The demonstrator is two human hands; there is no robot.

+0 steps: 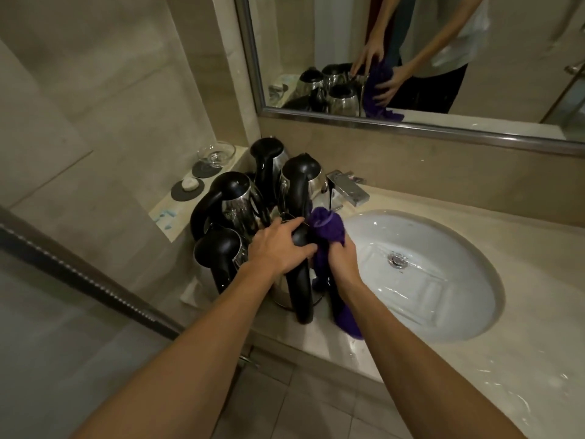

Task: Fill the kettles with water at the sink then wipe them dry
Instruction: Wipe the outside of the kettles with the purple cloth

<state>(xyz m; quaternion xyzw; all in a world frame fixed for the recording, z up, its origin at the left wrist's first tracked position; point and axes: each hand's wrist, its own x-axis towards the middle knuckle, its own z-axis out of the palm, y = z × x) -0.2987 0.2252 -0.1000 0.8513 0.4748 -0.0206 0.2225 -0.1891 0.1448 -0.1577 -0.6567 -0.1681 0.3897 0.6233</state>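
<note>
Along the left end of a beige polished-stone worktop (474,359), just beside the white oval sink basin (443,274), stands a tight cluster of steel kettles with black plastic handles and lids. Wet streaks show on the worktop's front right corner. A chrome square tap (346,188) sits at the back edge behind the basin, and a metal-framed wall mirror (411,122) hangs above it. On a lower ledge at the left are a clear glass dish (217,153) and a small white soap (190,184), each on a dark round coaster. Beige tiles cover the walls and floor.

The left hand (278,248) is curled around the top of the black handle of the nearest steel kettle (300,280), which stands at the worktop's front edge. The right hand (343,261) is closed around a bunched purple cloth (326,229), pressing it against that kettle's right side; the cloth's tail hangs down towards the front edge.
</note>
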